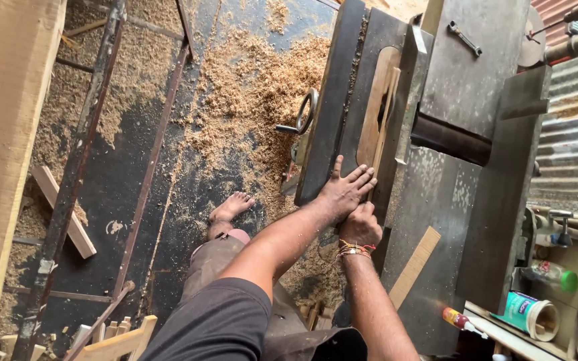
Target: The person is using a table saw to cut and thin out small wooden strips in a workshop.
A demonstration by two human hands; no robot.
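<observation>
**Both hands on a strip at the saw counter**

Both arms reach forward from the lower middle of the view, forearms bare and nearly parallel. The left hand (346,190) lies palm down with its fingers spread flat, pressing on the near end of a thin wooden strip (384,117) and on the dark counter (342,100) under it. The right hand (361,224) sits just behind and touching the left, curled into a loose fist around the strip's near end; whether it truly pinches the wood cannot be told. A band of threads (354,249) circles the right wrist.

The strip is pale, narrow and long, running away from the fingertips along a brown oblong insert (371,127) in the counter. It lies flat, slightly angled against the insert's far edge.

Right of the hands a short flat plank (415,266) rests on the grey part of the counter. Beyond the strip a spanner (464,38) lies on a raised grey block. Left of the hands, below the counter, sawdust (249,87) covers the floor, and a bare foot (230,207) stands on it.
</observation>
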